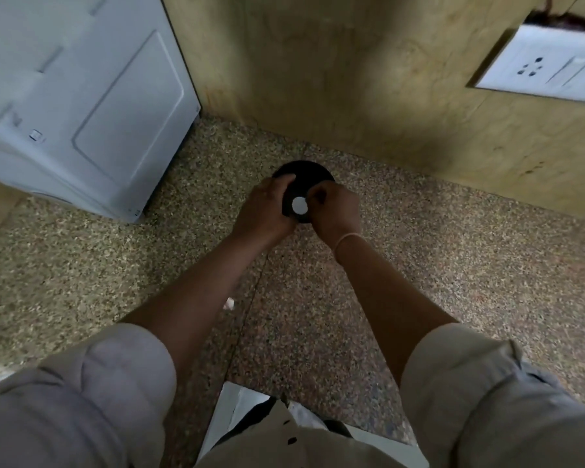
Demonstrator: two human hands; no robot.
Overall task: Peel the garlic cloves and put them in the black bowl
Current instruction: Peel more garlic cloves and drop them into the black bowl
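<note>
The black bowl (309,172) stands on the speckled stone counter near the back wall. My left hand (265,211) grips the bowl's left rim, with the thumb lying over the edge. My right hand (336,211) is at the bowl's right side, its fingers curled and pinching a round white garlic clove (299,205) over the bowl's near half. Both hands hide the near rim and much of the inside. A small pale scrap of garlic or peel (229,303) lies on the counter beside my left forearm.
A white appliance (81,106) stands at the back left on the counter (453,265). A tan wall (352,79) runs right behind the bowl, with a white socket plate (547,65) at upper right. The counter's near edge is by my body.
</note>
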